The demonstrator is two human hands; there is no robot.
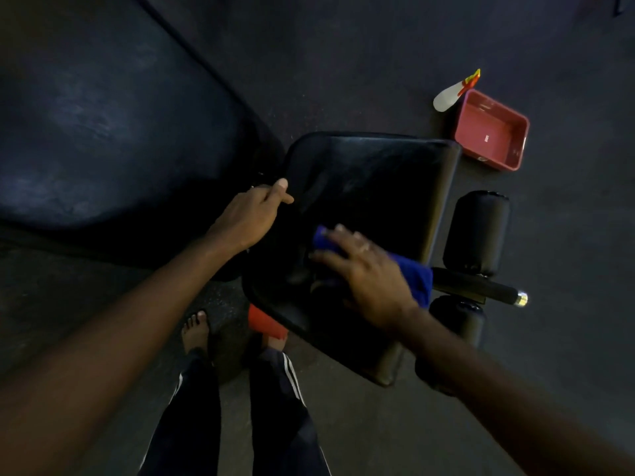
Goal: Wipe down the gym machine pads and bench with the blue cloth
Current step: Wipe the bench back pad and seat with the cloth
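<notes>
Dim rubber flooring (378, 46) surrounds a black seat pad (371, 187). The left hand (249, 218) curls its fingers round the pad's left edge, bracing it. The right hand (371, 273), fingers spread flat, presses the blue cloth (415, 276) by the right edge. Wiping looks underway; the far edge and roller pads (476, 231) likely come next.

Forearms were bare right up to the left hand (247, 219) and right hand (371, 276). A thin pale ring (365, 248) sat on one right finger, near the knuckle, well back from the fingertip. Well below the fingers were dark track trousers (192, 407) with white stripes (293, 376) down the outer side of each leg. The left foot (196, 329) showed bare toes; footwear was too dark to tell. The right foot (275, 343) was mostly hidden past the trouser hem.
</notes>
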